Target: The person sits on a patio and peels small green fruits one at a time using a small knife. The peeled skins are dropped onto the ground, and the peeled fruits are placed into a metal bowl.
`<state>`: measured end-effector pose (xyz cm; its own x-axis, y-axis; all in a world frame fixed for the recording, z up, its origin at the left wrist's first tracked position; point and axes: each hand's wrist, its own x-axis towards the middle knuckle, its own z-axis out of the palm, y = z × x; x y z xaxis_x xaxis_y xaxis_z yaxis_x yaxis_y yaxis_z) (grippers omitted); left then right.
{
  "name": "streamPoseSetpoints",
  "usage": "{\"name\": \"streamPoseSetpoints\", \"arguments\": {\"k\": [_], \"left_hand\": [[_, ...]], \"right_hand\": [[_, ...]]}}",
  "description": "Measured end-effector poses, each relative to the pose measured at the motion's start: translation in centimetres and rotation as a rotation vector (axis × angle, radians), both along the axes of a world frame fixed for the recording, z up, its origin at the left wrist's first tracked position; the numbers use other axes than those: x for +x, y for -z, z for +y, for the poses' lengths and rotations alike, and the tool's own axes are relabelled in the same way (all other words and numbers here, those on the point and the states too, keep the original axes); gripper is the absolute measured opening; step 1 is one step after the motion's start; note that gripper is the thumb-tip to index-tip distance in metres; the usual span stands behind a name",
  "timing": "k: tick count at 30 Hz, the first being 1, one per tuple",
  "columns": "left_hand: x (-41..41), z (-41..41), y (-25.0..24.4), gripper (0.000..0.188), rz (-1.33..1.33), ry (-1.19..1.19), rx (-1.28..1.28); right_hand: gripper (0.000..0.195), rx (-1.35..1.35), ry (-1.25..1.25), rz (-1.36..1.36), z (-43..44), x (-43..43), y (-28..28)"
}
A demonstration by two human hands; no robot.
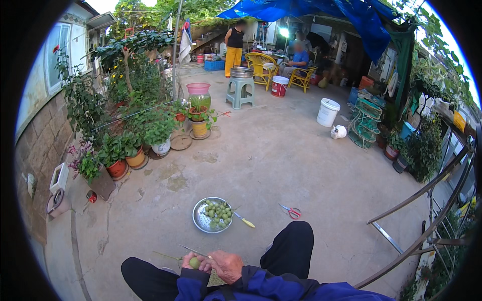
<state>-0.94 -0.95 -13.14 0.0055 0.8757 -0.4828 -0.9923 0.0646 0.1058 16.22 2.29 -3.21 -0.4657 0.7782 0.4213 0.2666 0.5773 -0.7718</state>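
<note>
Between my knees, my left hand (189, 261) holds a round green fruit (194, 263), with a thin green stem reaching out to its left. My right hand (227, 264) is closed on a knife (191, 249), whose thin blade points up and left above the fruit. Both hands touch each other. On the ground ahead lies a round perforated metal tray (199, 222) with a heap of similar green fruits (218, 214). Beside its right rim rests a second knife with a yellow handle (247, 222). Farther right lie scissors with red handles (295, 213).
Potted plants (116, 167) line the left side. A curved metal rail (410, 201) bounds the right. Ahead stand a plastic stool (241, 88) with metal bowls, a white bucket (328, 113) and a white cat (338, 132). People (236, 41) are near yellow chairs (260, 67) at the back.
</note>
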Motion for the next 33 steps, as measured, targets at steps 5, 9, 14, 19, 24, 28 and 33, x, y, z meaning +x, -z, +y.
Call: {"name": "streamPoseSetpoints", "arguments": {"k": [5,9,14,19,24,28,33], "left_hand": [[0.4,0.4,-1.2,0.032,0.064,-0.011,-0.073],[0.6,0.3,-3.1,0.034,-0.077,-0.013,-0.029],[0.1,-0.2,-1.8,0.037,-0.089,0.057,0.073],[1.0,-0.1,-4.0,0.039,0.126,0.080,-0.093],[0.6,-0.2,-3.2,0.041,0.129,0.117,0.002],[0.4,-0.2,-2.9,0.043,0.118,0.125,-0.012],[0.6,0.1,-3.6,0.046,0.070,0.095,-0.059]], "right_hand": [[0.014,-0.030,-0.013,0.006,0.2,-0.1,0.7],[0.017,-0.038,-0.019,-0.030,0.0,0.3,-0.4],[0.017,-0.060,-0.020,0.021,0.1,0.0,0.3],[0.017,-0.068,-0.028,-0.034,0.1,0.1,0.4],[0.017,-0.054,-0.026,-0.047,0.0,0.1,0.4],[0.015,-0.040,-0.035,-0.058,0.1,0.1,0.2],[0.012,-0.127,-0.062,0.029,0.1,0.1,-1.0]]}}
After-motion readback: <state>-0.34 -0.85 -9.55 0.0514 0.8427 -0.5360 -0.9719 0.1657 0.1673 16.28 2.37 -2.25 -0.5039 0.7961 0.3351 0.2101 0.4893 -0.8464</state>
